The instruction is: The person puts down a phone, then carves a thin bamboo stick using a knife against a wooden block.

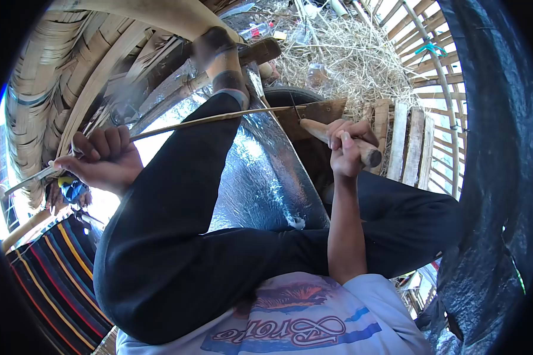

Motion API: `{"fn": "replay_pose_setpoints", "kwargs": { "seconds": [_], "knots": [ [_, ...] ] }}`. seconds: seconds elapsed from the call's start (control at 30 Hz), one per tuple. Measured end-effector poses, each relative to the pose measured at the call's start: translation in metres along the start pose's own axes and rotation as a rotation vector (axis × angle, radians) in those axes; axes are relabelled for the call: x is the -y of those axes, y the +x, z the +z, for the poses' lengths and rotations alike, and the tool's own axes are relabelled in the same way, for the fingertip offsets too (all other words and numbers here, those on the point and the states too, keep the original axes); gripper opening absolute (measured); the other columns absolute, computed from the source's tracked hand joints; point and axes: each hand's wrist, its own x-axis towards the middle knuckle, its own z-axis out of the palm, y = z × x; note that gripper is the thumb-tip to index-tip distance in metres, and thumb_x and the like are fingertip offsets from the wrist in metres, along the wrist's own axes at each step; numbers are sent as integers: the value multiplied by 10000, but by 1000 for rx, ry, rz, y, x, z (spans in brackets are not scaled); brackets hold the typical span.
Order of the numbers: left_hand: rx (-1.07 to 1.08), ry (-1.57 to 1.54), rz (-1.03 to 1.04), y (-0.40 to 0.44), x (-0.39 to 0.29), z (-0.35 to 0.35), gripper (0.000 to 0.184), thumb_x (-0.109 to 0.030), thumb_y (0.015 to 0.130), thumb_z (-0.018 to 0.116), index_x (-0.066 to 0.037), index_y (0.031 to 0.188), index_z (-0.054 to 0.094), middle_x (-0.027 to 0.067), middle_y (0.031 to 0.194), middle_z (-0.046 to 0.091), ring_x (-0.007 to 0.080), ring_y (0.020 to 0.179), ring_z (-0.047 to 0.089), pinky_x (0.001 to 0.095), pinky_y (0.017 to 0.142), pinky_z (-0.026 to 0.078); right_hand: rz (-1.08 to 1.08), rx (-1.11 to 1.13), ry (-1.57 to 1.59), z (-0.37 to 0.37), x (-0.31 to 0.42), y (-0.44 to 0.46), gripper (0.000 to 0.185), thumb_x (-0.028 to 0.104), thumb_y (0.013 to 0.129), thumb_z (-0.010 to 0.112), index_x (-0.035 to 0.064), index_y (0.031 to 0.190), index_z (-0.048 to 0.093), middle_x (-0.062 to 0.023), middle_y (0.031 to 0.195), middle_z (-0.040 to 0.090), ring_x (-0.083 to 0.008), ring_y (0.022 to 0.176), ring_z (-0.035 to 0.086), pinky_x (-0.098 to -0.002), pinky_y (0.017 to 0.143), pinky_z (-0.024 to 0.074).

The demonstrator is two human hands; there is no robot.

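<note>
My left hand (103, 157) is closed around a long thin bamboo strip (186, 124), whose short end sticks out past my thumb at the left. The strip slants up to the right over my raised left knee, and its far end lies across a brown wooden board (326, 111). My right hand (349, 145) grips a thick, pale wooden-handled knife (317, 129). Its thin dark blade rises from the handle's left end beside the strip's far end. Whether blade and strip touch, I cannot tell.
Shiny dark plastic sheeting (260, 177) lies between my legs. Straw (361, 65) and litter cover the ground ahead. A slatted bamboo wall (447, 112) and hanging black sheeting (497, 177) are at right. Woven bamboo (47, 89) and a striped cloth (59, 284) are at left.
</note>
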Motion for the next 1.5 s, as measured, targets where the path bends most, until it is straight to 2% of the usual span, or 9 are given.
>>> {"fn": "replay_pose_setpoints", "kwargs": {
  "seconds": [0.3,0.4,0.5,0.53,0.9,1.03,1.23,1.33,1.5],
  "knots": [
    [0,17,-22,-2,-3,2,642,-729,834,466,-172,579,274,-61,466,152,67,456,82,282,465,77,-63,46,41,19,12,-4,110,17,746,584,18,693,488,-75,556,511,-130,491,481,-256,496,391],
    [18,-10,-20,-2,-1,5,641,-725,836,468,-172,577,274,-62,464,150,66,454,81,281,465,73,39,105,-372,3,-9,-8,112,17,750,582,10,694,485,-79,555,517,-133,486,482,-251,478,379],
    [67,-37,-47,0,-3,1,639,-719,831,487,-173,574,277,-63,463,147,65,454,85,280,465,74,-1,8,-42,3,-3,-2,130,27,759,588,13,694,476,-81,556,519,-132,491,490,-249,472,373],
    [56,-14,-33,0,-3,-1,640,-719,829,491,-173,574,275,-63,462,148,64,455,86,281,464,74,-15,52,-43,7,6,-2,82,43,794,527,28,745,462,-62,553,469,-147,502,445,-289,517,370],
    [11,32,4,-3,-1,5,638,-712,833,497,-171,579,273,-58,458,159,66,454,90,288,466,75,-53,91,9,20,28,-3,117,74,805,519,35,733,436,-70,531,448,-148,463,406,-314,513,373],
    [49,-12,-11,-1,-2,8,631,-706,833,504,-168,581,292,-59,461,157,67,451,88,288,463,78,31,155,-314,15,6,-2,67,42,786,517,26,752,460,-68,584,501,-127,507,452,-292,507,373],
    [21,1,-13,-3,-2,2,629,-713,839,479,-167,585,297,-60,464,156,65,448,84,284,460,76,58,-70,52,13,7,-3,144,85,732,625,40,664,507,-49,575,546,-113,500,511,-230,509,392],
    [52,-41,-19,-2,-1,2,630,-712,845,470,-165,584,297,-58,462,160,65,447,85,284,459,77,8,142,-468,-1,-20,-7,121,69,748,620,47,685,520,-33,586,552,-88,508,506,-234,490,383],
    [49,-35,-35,-3,-3,-1,631,-710,846,474,-164,583,298,-57,462,159,64,446,90,281,454,82,32,74,-46,4,-7,-5,64,38,779,549,39,759,488,-67,600,537,-107,526,463,-258,532,397]
  ]
}}
